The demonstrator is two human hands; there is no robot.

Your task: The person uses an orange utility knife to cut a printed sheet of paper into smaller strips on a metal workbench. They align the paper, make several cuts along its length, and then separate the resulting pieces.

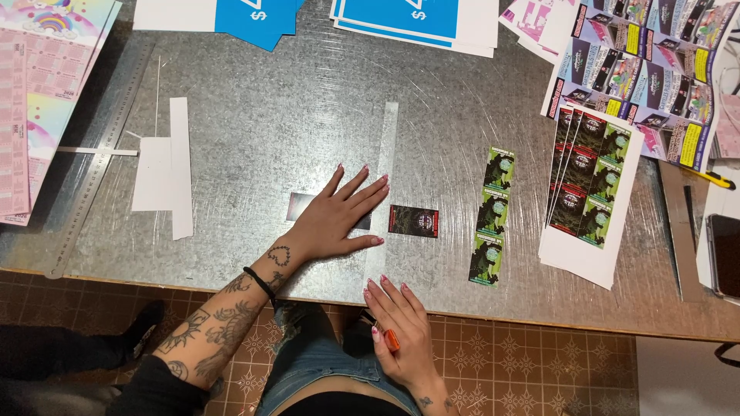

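My left hand lies flat on the metal table, fingers spread, pressing down a small dark card that it mostly covers. Its fingertips reach a long steel ruler lying lengthwise away from me. Just right of the ruler sits a small dark printed card. My right hand rests at the table's near edge, gripping an orange cutter of which only a small part shows.
A strip of three green-and-black cards lies to the right, then a white sheet of the same cards. Colourful flyers, blue sheets, white paper offcuts, a long ruler, pink calendars and a phone ring the table.
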